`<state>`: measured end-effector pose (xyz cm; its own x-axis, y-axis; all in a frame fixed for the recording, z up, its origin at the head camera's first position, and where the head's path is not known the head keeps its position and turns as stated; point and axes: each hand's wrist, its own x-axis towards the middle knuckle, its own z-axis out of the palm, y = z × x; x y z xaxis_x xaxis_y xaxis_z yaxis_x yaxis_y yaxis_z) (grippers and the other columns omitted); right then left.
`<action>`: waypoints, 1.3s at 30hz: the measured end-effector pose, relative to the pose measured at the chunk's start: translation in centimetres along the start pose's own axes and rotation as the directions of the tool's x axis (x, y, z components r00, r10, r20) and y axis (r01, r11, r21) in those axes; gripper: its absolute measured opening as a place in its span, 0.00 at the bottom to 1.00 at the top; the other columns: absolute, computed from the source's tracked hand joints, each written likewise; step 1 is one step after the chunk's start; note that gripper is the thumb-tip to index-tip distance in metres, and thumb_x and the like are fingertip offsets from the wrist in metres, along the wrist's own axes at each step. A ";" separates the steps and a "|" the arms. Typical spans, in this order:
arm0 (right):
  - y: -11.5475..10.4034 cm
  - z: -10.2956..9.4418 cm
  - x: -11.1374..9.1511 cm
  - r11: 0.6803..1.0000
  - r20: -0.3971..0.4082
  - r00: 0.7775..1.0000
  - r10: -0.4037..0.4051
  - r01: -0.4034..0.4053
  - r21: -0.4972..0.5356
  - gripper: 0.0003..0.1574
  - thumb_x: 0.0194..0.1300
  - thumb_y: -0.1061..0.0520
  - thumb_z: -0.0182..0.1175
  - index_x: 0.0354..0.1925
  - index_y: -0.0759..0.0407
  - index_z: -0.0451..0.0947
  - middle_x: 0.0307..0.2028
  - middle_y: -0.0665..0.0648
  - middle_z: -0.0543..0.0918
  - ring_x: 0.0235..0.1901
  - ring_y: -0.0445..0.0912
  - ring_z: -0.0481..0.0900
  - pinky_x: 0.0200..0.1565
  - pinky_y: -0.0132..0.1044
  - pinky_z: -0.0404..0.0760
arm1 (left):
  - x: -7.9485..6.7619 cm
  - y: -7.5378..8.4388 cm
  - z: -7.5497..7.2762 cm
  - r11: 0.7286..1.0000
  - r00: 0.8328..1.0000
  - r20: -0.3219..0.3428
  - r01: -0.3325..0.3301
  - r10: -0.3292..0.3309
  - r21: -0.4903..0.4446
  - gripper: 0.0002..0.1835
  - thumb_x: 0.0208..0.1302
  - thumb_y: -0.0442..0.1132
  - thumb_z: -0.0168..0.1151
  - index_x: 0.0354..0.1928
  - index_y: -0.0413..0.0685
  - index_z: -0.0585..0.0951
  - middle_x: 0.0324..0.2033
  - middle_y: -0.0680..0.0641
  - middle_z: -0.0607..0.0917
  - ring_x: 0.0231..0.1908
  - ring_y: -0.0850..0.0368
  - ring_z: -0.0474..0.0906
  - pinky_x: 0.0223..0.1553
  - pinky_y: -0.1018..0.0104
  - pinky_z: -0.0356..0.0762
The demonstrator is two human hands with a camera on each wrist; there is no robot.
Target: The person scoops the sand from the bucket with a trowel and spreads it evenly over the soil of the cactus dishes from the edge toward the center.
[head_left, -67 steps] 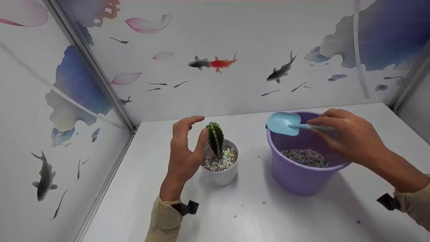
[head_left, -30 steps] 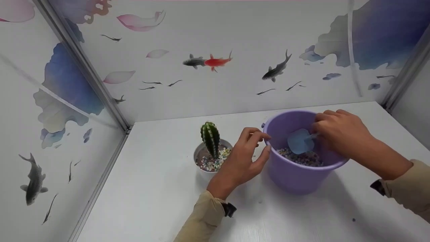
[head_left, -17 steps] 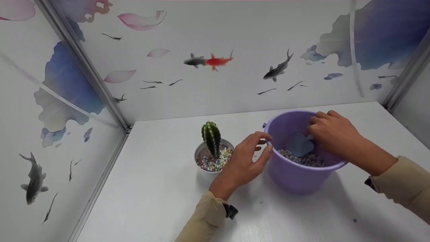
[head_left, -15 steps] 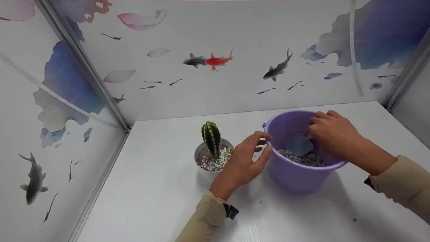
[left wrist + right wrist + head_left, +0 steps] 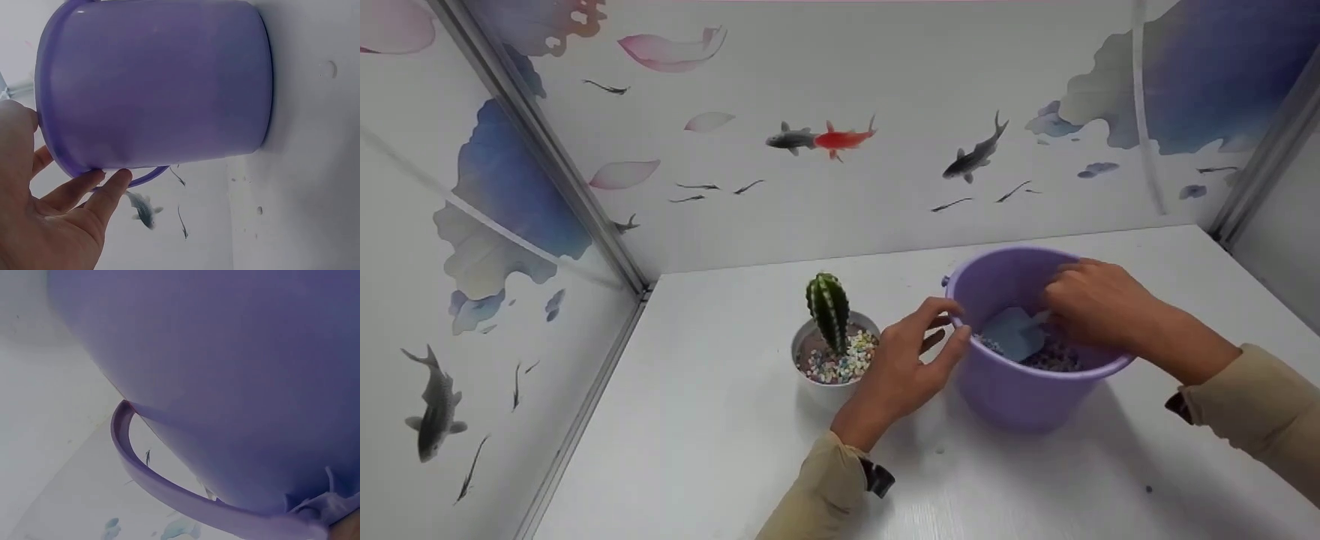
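Observation:
In the head view a purple bucket holds small multicoloured pebbles. My right hand reaches inside it and grips the handle of a light blue toy shovel, whose blade is pushed partly into the pebbles. The curled fingers hide most of that handle. My left hand holds the bucket's near-left rim; the left wrist view shows its fingertips against the outer wall. Left of that hand stands a cactus in a white pot, its soil partly covered with coloured pebbles.
The bucket's purple carrying handle hangs at its far side in the right wrist view. A few loose pebbles lie on the white table, one dark pebble near the front right. White panels printed with fish enclose the back and sides.
My left hand has moved from beside the cactus to the bucket's rim. The right hand has lowered the shovel from above the rim into the bucket and pushed its blade among the pebbles.

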<state>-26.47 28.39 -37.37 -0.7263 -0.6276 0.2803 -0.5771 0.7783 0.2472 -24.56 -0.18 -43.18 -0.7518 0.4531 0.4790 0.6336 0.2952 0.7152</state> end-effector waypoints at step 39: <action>0.6 -0.3 0.0 0.981 0.185 0.980 -0.078 0.042 0.192 0.16 0.54 0.59 0.71 0.38 0.36 0.90 0.29 0.38 0.87 0.29 0.38 0.82 0.38 0.44 0.79 | -0.1 -0.7 1.0 0.984 0.998 -0.010 0.060 -0.063 -0.166 0.19 0.74 0.61 0.51 0.61 0.68 0.70 0.62 0.55 0.76 0.68 0.65 0.71 0.55 0.69 0.80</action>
<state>-26.70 28.86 -36.93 -0.7355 -0.6723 0.0837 -0.6680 0.7403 0.0762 -24.77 0.36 -44.23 -0.7917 0.4255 0.4384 0.5481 0.1779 0.8173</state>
